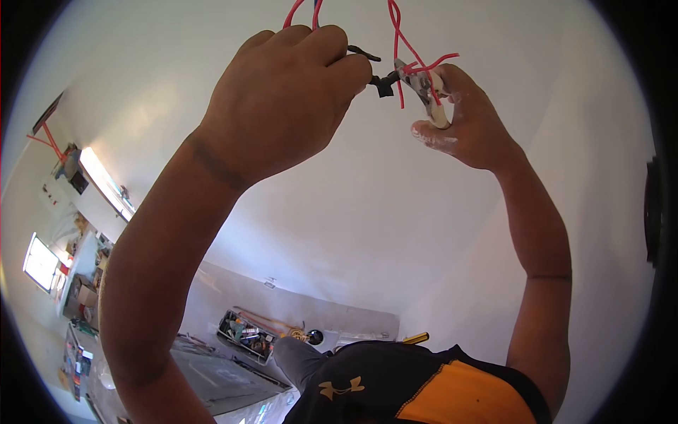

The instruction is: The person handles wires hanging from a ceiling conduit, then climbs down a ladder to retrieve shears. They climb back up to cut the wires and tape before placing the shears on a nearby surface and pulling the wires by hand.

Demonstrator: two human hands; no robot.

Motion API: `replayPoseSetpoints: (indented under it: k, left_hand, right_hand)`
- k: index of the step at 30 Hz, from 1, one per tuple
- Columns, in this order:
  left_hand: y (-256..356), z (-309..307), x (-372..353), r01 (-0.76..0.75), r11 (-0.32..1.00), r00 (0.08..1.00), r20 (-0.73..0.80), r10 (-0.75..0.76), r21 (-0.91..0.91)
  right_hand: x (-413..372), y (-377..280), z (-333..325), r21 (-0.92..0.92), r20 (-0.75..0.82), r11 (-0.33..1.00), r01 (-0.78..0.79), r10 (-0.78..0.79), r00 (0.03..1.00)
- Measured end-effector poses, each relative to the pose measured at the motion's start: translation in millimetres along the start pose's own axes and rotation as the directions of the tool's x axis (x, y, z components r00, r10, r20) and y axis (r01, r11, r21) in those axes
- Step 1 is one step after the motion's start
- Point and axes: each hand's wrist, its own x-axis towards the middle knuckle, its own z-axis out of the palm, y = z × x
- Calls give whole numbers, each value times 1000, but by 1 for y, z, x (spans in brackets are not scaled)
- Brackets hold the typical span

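My left hand (289, 99) is closed round a black wire (383, 85) whose end sticks out past the fingers, with a flap of what looks like black tape on it. Red wires (316, 13) run up from behind the knuckles. In my right hand (473, 120) is a pair of pliers (421, 86) with pale handles, the thumb and fingers on either side and the handles spread. The plier jaws overlap the tip of the black wire. Twisted red wires (400, 28) hang down beside the jaws, their loose ends crossing the tool. White dust coats my right thumb.
A pale wall or ceiling surface surrounds the hands. Far below are a crate of tools (246, 333) and a grey board (226, 378). At left are a bright window (42, 263), cluttered shelves and red tubes (51, 141). A dark object (652, 212) sits at the right edge.
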Motion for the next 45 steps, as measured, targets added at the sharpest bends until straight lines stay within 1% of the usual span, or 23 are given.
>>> replayPoseSetpoints:
  k: [2,4,8,13,14,15,16,17,19,21,24,25,27,31,32,34,35,36,37,38,41,43,45]
  left_hand:
    - [0,0,2,-14,999,1000,28,13,36]
    - [-1,-3,3,-29,997,998,61,24,74]
    - [-1,-2,-1,-63,984,995,81,50,165]
    - [-2,4,-6,-47,990,997,58,40,130]
    - [-4,5,-5,10,1000,996,88,-8,-18]
    - [-12,-3,-1,72,984,991,123,-52,-164]
    - [-13,-4,-1,71,984,991,124,-51,-162]
    - [-14,-8,2,103,961,984,169,-60,-258]
    - [-15,-17,8,135,929,976,210,-65,-343]
    - [-16,-27,11,243,812,945,320,-74,-531]
    - [-20,-49,19,452,649,852,512,-110,-612]
    - [-24,-55,22,443,658,858,502,-114,-608]
    - [-29,-63,28,674,400,706,700,-103,-621]
    - [-30,-61,31,681,403,694,715,-87,-612]
    - [-26,-57,28,638,457,743,651,-155,-619]
    - [-30,-42,16,490,644,853,475,-215,-588]
    - [-30,-37,11,492,645,852,475,-220,-585]
    - [-33,-41,10,395,764,902,374,-217,-510]
    - [-32,-37,6,298,860,942,275,-194,-413]
    - [-31,-31,3,253,888,964,178,-198,-384]
    - [-29,-20,-2,180,948,983,69,-168,-263]
    - [-23,-14,-3,162,962,987,41,-156,-219]
    - [-18,-9,-2,144,974,990,11,-144,-177]
  right_hand:
    - [-1,3,6,-34,-79,999,40,-43,996]
    - [-2,-2,8,166,19,982,88,-92,996]
    - [1,2,22,63,-83,987,148,-143,986]
    - [0,-4,20,200,147,974,-103,74,986]
    - [0,-3,22,200,147,974,-103,74,986]
    - [7,-8,21,246,58,969,2,-17,998]
    - [6,-5,25,285,-38,952,112,-105,994]
    - [9,-2,25,285,-40,952,115,-108,993]
    - [20,5,23,84,-178,913,399,-381,907]
    - [25,2,19,83,-201,903,422,-399,895]
    - [32,-6,8,53,-177,897,440,-425,888]
    - [36,-11,1,23,-132,898,440,-434,891]
    - [43,-15,-7,-64,-134,866,496,-500,856]
    - [52,-13,-9,-144,-180,798,585,-603,777]
    - [50,-6,-7,-153,-184,793,589,-609,772]
    - [47,4,-3,-111,-114,833,543,-553,825]
    - [42,-5,-6,-108,-113,830,547,-557,823]
    - [36,-29,-17,222,127,960,168,-200,972]
    - [25,-41,-18,400,454,861,-314,111,884]
    - [15,-39,-7,548,470,739,-391,115,875]
    - [-13,-14,17,640,457,702,-311,-23,889]
    - [-28,-17,19,630,471,679,-377,52,881]
    - [-39,-10,22,803,441,474,-361,-66,895]
